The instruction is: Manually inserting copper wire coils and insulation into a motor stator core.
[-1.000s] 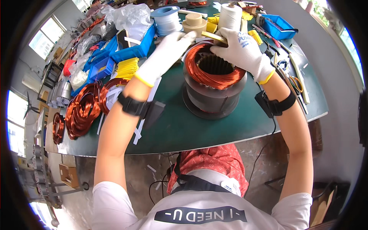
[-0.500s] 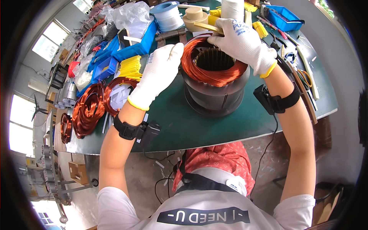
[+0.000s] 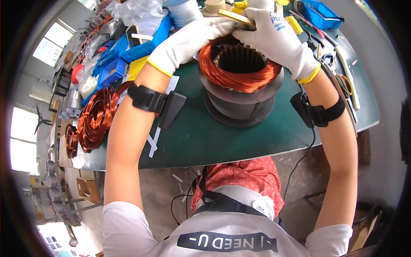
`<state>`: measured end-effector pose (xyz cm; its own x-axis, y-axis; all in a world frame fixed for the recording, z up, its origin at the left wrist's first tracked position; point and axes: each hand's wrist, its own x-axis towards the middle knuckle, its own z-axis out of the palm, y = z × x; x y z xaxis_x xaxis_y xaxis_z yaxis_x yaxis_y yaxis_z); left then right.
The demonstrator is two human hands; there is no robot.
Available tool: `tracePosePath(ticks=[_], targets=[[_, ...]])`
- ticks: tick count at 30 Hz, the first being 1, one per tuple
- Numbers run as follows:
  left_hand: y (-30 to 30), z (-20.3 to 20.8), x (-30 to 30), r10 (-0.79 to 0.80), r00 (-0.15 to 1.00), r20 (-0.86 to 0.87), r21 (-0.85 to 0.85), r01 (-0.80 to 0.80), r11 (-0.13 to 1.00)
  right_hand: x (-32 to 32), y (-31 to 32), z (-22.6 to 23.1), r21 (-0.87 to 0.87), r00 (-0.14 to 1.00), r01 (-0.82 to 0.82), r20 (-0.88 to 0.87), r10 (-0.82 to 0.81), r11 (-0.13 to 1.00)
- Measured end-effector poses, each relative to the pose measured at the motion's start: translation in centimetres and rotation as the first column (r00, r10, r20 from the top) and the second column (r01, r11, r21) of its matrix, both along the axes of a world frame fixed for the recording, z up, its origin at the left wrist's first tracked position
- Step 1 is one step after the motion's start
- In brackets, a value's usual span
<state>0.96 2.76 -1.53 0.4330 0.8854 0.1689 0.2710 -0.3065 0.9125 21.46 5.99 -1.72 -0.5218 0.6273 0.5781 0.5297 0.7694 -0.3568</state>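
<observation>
A dark grey motor stator (image 3: pixel 237 105) stands upright on the green table (image 3: pixel 192 141), a thick ring of red copper winding (image 3: pixel 239 83) around its top and dark slots showing inside. My right hand (image 3: pixel 276 40), in a white knitted glove, is closed around a flat, pale yellow strip (image 3: pixel 236 17) above the stator's far right rim. My gloved left hand (image 3: pixel 192 40) reaches over the far left side of the winding, fingers stretched out and tips beside the right hand's fingers. What lies beneath those fingertips is hidden.
Copper wire coils (image 3: pixel 96 118) and white paper strips (image 3: pixel 156 137) lie to the left. Behind them are blue bins (image 3: pixel 156 40) with plastic bags and a white spool (image 3: pixel 184 13). At the right lie scissors (image 3: pixel 343 85), tools and another blue bin (image 3: pixel 321 17).
My left hand has moved right and away from me, from beside the stator to the far rim, its fingers straightening. My right hand still holds the strip and has shifted slightly.
</observation>
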Motion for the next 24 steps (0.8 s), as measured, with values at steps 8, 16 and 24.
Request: tracePosePath(ticks=[8, 16, 24], targets=[[0.0, -0.2, 0.2, 0.088, 0.996, -0.015, 0.061, -0.087, 0.994, 0.3, 0.1, 1.3, -0.077, 0.998, -0.065, -0.007, 0.065, 0.995], [-0.5, 4.3, 0.0, 0.39, 0.709, -0.588, 0.525, -0.032, 0.85, 2.0, 0.1, 0.3, -0.379, 0.977, -0.129, -0.207, 0.052, 0.916], [1.2, 5.1, -0.5, 0.238, 0.765, -0.598, 0.237, -0.114, 0.965, 1.4, 0.9, 0.4, -0.24, 0.978, -0.167, -0.165, 0.129, 0.956]])
